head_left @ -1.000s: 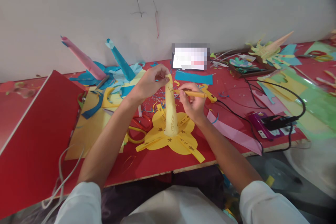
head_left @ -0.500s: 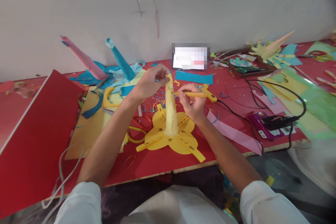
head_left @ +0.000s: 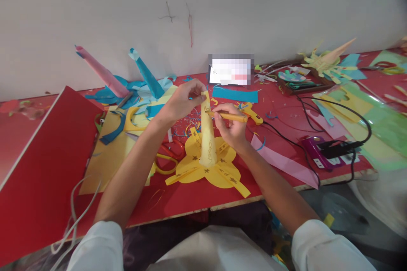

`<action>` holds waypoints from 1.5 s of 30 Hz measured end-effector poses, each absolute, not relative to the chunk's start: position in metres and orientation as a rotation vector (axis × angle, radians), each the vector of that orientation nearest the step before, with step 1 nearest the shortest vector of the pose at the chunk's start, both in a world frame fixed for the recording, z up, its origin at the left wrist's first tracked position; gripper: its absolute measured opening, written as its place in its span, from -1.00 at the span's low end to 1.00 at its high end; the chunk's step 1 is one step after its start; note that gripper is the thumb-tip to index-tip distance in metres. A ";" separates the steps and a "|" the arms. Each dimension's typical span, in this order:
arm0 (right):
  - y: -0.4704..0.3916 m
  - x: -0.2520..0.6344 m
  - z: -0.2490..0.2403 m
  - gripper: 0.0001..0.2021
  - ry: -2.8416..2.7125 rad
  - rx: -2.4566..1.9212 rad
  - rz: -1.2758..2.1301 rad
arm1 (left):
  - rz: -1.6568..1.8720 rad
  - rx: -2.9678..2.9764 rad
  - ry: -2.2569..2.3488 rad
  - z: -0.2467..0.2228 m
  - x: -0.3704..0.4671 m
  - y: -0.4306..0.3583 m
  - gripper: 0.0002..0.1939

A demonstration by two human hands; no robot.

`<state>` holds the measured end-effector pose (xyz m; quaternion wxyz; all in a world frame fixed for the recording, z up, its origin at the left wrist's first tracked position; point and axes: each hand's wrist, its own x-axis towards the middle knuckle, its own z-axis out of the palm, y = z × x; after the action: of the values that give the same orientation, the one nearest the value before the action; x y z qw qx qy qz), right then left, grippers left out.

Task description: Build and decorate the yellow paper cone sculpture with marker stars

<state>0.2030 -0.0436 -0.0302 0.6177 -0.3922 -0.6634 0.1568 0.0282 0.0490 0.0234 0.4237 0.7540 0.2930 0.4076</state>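
A pale yellow paper cone (head_left: 208,135) stands upright on a yellow flower-shaped paper base (head_left: 193,173) marked with brown stars and lettering. My left hand (head_left: 186,99) pinches the top of the cone between thumb and fingers. My right hand (head_left: 233,127) grips an orange pen (head_left: 233,117), its tip against the upper side of the cone where some brown writing shows. More brown lettering runs down the cone's lower part. Paper strips with writing lie across the base's petals.
Scissors with yellow handles (head_left: 167,164) lie left of the base. Behind my right hand is a yellow glue gun (head_left: 252,112). A purple power strip (head_left: 313,152) sits right. Pink (head_left: 101,70) and blue (head_left: 146,74) paper cones stand behind. A red board (head_left: 47,169) slants at left.
The pen has shifted slightly and sits at a different tilt, its tip still on the upper cone. My left hand keeps its pinch on the top.
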 end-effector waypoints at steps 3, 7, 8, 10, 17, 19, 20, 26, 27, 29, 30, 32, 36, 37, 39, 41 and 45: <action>-0.042 0.203 -0.030 -0.89 -1.541 -0.899 0.340 | 1.019 1.891 0.740 0.026 0.028 0.047 -0.85; -0.042 0.205 -0.030 -0.94 -1.590 -0.861 0.327 | 1.005 1.895 0.768 0.028 0.028 0.046 -0.85; -0.043 0.205 -0.030 -0.95 -1.600 -0.852 0.320 | 1.002 1.894 0.770 0.028 0.028 0.046 -0.85; -0.044 0.205 -0.030 -0.95 -1.604 -0.838 0.287 | 0.998 1.890 0.772 0.027 0.028 0.046 -0.85; -0.047 0.205 -0.028 -0.92 -1.651 -0.800 0.053 | 1.008 1.914 0.764 0.029 0.029 0.044 -0.86; -0.046 0.204 -0.027 -0.93 -1.679 -0.828 0.053 | 0.999 1.921 0.767 0.030 0.029 0.043 -0.87; -0.046 0.204 -0.027 -0.94 -1.686 -0.844 0.064 | 0.992 1.920 0.768 0.031 0.029 0.042 -0.87; -0.046 0.204 -0.026 -0.95 -1.668 -0.857 0.124 | 0.987 1.894 0.779 0.030 0.029 0.042 -0.85; -0.046 0.204 -0.026 -0.96 -1.674 -0.842 0.121 | 0.987 1.893 0.778 0.029 0.029 0.042 -0.85; -0.046 0.204 -0.026 -0.95 -1.688 -0.810 0.111 | 0.988 1.896 0.771 0.028 0.029 0.043 -0.85; -0.046 0.204 -0.026 -0.94 -1.692 -0.803 0.103 | 0.989 1.899 0.766 0.028 0.029 0.043 -0.86; -0.045 0.204 -0.026 -0.94 -1.693 -0.805 0.085 | 0.990 1.907 0.759 0.028 0.029 0.043 -0.87; -0.045 0.204 -0.026 -0.96 -1.675 -0.804 0.091 | 0.993 1.929 0.770 0.029 0.029 0.043 -0.87; -0.045 0.204 -0.026 -0.96 -1.671 -0.797 0.105 | 0.990 1.934 0.777 0.029 0.029 0.043 -0.87; -0.046 0.204 -0.026 -0.95 -1.674 -0.785 0.127 | 0.987 1.940 0.784 0.030 0.029 0.042 -0.88; -0.046 0.204 -0.026 -0.94 -1.689 -0.777 0.127 | 0.995 1.941 0.785 0.030 0.030 0.041 -0.88; -0.047 0.203 -0.028 -0.95 -1.652 -0.817 0.096 | 1.003 1.952 0.775 0.029 0.029 0.042 -0.88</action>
<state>0.2032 -0.0466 -0.0280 0.6036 -0.3529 -0.7138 0.0415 0.0293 0.0420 0.0290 0.3959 0.7701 0.3059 0.3957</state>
